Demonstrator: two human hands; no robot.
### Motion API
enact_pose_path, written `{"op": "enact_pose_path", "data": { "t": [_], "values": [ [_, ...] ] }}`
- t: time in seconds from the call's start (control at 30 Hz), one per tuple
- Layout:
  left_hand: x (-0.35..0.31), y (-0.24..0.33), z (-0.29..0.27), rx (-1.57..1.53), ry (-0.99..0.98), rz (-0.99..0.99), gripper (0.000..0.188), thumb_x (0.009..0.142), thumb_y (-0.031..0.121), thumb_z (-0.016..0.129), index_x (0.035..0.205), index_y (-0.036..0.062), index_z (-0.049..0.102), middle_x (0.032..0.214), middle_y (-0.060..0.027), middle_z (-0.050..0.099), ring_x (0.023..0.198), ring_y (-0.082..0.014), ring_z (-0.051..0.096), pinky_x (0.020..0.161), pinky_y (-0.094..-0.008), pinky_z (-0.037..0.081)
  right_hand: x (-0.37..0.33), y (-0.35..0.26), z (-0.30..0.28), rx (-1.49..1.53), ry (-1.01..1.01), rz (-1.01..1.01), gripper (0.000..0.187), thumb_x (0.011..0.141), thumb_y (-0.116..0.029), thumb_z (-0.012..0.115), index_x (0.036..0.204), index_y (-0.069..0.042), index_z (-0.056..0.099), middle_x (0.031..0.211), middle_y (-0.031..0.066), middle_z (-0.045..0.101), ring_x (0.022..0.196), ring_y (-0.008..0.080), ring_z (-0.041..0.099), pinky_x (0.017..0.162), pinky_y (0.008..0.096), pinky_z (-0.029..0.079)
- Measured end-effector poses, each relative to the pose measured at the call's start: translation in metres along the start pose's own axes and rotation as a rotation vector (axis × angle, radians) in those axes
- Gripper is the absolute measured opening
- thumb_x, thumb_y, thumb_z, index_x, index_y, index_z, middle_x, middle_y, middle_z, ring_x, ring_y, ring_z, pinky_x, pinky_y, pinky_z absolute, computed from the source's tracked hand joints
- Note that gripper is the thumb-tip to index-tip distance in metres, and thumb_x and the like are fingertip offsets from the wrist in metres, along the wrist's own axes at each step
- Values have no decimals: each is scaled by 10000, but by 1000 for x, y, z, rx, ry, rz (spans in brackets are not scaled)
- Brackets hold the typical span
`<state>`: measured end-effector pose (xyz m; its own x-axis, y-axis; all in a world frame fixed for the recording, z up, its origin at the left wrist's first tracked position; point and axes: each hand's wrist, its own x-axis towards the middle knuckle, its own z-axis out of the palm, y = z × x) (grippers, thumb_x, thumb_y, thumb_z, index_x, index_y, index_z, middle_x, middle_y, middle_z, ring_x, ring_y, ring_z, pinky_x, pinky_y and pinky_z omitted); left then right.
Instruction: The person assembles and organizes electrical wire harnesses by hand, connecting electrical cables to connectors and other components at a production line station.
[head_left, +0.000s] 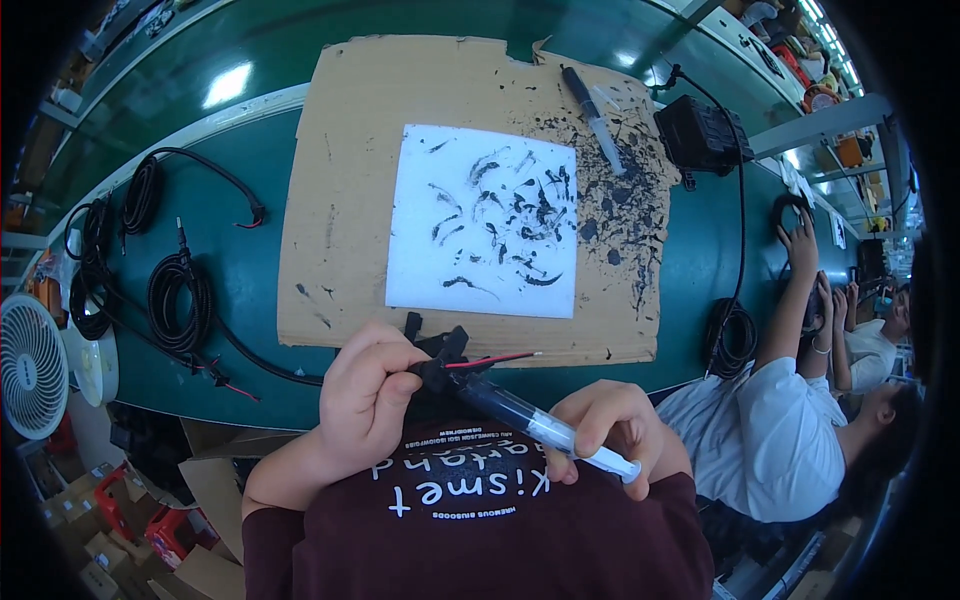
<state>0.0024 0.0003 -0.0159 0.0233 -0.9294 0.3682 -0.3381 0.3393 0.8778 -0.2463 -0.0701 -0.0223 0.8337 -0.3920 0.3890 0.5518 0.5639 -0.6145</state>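
My left hand (368, 392) pinches a black cable part (440, 370) with angled black pieces, from which a thin red wire (490, 359) sticks out to the right. A black cable (265, 372) runs in from the left behind that hand. Closed round the plunger end of a clear syringe (515, 412) is my right hand (615, 425). Dark material fills much of the syringe barrel. Its tip meets the black part at my left fingers; the exact contact is hidden. Just beyond lies a white foam sheet (420, 280) with black smears.
Stained cardboard (335, 150) lies under the sheet on the green table (255, 300). A second syringe (597, 125) rests there. Coiled black cables (180, 305) lie left, another coil (735, 335) right, near a black box (700, 135). A white fan (30, 365) stands left; co-workers (770, 430) sit right.
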Motion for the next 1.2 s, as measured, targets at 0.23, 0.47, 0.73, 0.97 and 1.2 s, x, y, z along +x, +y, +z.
{"op": "enact_pose_path", "data": {
  "t": [0.23,0.47,0.73,0.97,1.2],
  "values": [
    [-1,0,2,-4,-2,-2,190,936,152,493,886,-20,555,780,-100,520,662,-201,493,590,-278,391,0,0,1,-7,-14,-1,636,712,-232,793,1191,66,500,1026,253,581,793,215,575,675,306,485],
    [-1,1,1,-16,1,-8,195,943,140,465,870,-20,549,775,-101,517,655,-200,488,587,-280,386,1,-3,3,-79,48,36,573,729,-326,781,1147,-6,554,913,263,604,720,238,594,580,304,483],
    [-3,7,-9,-88,8,-121,198,953,118,431,869,-26,539,777,-84,508,629,-154,475,574,-253,375,1,-13,-7,-266,107,51,614,652,-257,838,1125,24,564,933,256,601,785,277,624,660,342,509],
    [2,14,-40,-555,329,-396,164,974,104,389,984,-4,511,817,-33,486,597,-59,413,555,-191,343,9,-33,-6,-1573,16,424,554,698,-193,755,1182,-53,523,1024,141,549,922,292,559,773,361,465],
    [32,52,-131,-517,514,-49,271,971,178,434,1137,-32,476,835,-10,455,627,-63,371,521,-198,289,24,-27,0,-1845,182,566,522,708,-187,743,1174,-77,535,1020,144,514,865,304,563,732,370,479]
  ]
}}
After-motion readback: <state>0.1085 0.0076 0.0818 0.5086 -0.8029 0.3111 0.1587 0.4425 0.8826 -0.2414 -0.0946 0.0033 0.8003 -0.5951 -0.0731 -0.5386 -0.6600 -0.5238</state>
